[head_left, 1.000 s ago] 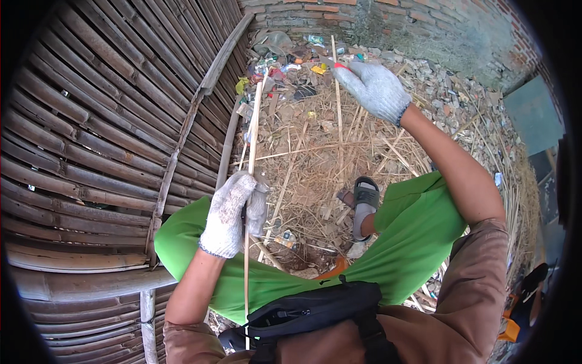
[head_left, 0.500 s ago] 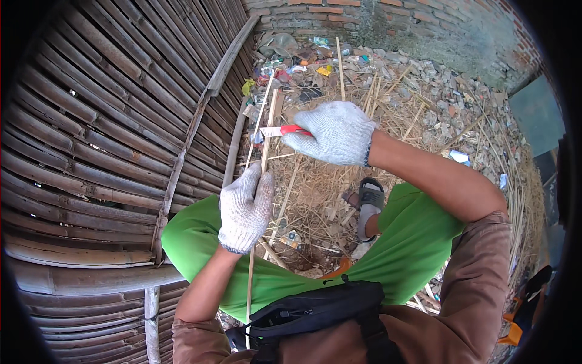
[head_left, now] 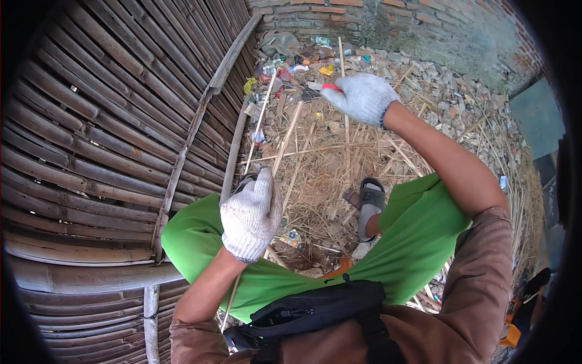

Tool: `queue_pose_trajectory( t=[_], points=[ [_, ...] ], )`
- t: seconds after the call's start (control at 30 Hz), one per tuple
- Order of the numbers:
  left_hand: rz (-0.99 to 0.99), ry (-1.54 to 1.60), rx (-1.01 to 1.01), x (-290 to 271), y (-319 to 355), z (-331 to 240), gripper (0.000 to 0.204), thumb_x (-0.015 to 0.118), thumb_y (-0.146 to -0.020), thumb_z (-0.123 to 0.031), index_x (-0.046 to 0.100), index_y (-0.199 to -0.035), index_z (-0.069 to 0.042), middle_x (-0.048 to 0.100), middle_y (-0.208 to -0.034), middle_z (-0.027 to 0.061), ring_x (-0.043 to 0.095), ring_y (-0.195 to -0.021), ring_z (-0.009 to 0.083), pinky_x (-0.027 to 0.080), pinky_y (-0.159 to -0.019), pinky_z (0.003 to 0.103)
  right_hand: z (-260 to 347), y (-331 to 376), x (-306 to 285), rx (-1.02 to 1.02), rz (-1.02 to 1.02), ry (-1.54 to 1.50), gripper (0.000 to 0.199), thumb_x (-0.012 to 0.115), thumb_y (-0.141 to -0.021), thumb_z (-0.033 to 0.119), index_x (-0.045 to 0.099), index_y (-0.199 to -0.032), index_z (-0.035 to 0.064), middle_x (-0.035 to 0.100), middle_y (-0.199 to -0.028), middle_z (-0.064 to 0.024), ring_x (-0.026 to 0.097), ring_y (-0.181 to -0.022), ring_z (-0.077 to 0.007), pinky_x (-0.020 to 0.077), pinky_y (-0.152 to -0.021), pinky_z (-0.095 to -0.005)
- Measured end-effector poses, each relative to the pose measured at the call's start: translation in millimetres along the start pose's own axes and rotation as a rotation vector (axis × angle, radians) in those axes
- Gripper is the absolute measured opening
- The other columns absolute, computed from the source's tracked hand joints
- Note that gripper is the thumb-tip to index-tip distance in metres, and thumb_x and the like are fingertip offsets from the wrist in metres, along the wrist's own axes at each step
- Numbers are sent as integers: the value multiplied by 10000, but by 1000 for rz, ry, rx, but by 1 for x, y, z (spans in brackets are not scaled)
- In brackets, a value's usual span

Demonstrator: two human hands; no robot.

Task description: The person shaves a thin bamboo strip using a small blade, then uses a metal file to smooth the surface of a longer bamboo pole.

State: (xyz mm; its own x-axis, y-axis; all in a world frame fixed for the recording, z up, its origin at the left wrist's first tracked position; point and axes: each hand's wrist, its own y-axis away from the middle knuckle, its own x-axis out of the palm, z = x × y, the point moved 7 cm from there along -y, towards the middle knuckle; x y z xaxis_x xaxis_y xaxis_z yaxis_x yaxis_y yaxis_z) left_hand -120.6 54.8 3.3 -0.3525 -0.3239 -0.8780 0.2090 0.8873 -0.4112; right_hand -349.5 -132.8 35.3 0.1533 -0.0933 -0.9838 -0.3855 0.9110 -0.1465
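My left hand (head_left: 251,215), in a white knitted glove, grips a thin pale bamboo strip (head_left: 285,142) that runs from my lap up and away over the straw. Farther out, my gloved right hand (head_left: 362,97) is raised and closed on a small tool with a red handle (head_left: 330,87), its blade hidden by the glove. The tool is held well beyond the strip's far end, apart from it. My legs in green trousers (head_left: 418,224) spread below, with one sandalled foot (head_left: 370,203) on the ground between them.
A wall of slatted bamboo (head_left: 103,139) fills the left side. Loose straw and bamboo slivers (head_left: 321,164) cover the ground, with litter (head_left: 291,57) and rubble by a brick wall (head_left: 388,18) at the back. A black pouch (head_left: 315,309) sits at my waist.
My right hand, first far out, drew in to the strip's upper part half a second ago and has now swung out and up again. My left hand stayed on the strip, sliding slightly lower.
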Motion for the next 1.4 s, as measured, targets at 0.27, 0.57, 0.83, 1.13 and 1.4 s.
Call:
queue_pose_trajectory(
  t=[0.27, 0.57, 0.83, 1.13, 1.4],
  points=[
    [-53, -7, 21, -2, -3, 3, 270, 698, -980, -123, 692, -1230, -21, 708, -831, 212, 715, -687, 411, 574, -605, 476, 56, 40, 3, -183, -41, -171, 564, 522, -1038, 605, 742, -922, 99, 743, -840, -222, 741, -816, -431, 576, -753, -565],
    [-69, 10, 12, -5, 4, 4, 269, 710, -976, -124, 701, -1226, -24, 715, -845, 219, 723, -707, 410, 578, -621, 462, 24, 8, 12, -108, 25, -77, 615, 450, -1066, 593, 739, -907, 74, 732, -786, -210, 749, -799, -413, 598, -756, -532],
    [-9, 468, -125, 4, -6, 26, 243, 689, -993, -121, 713, -1190, 17, 711, -890, 259, 721, -786, 432, 578, -703, 428, 51, 38, 3, -190, -102, -219, 584, 494, -1055, 604, 714, -909, 83, 722, -779, -214, 740, -788, -428, 585, -737, -553],
    [20, 561, -161, -1, -10, 24, 200, 670, -1032, -150, 710, -1125, 23, 637, -734, 197, 636, -622, 311, 529, -636, 398, 86, 39, 15, -348, -101, -153, 498, 593, -1009, 577, 712, -875, 113, 715, -746, -157, 742, -713, -372, 588, -641, -520],
    [272, 1018, -562, 19, 11, 48, 276, 636, -1093, -274, 718, -1116, -11, 620, -693, 4, 562, -551, 79, 436, -503, 267, -57, -23, -23, 162, -283, 51, 637, 438, -1057, 652, 715, -971, 84, 747, -827, -191, 743, -788, -418, 590, -736, -546]
  ],
)
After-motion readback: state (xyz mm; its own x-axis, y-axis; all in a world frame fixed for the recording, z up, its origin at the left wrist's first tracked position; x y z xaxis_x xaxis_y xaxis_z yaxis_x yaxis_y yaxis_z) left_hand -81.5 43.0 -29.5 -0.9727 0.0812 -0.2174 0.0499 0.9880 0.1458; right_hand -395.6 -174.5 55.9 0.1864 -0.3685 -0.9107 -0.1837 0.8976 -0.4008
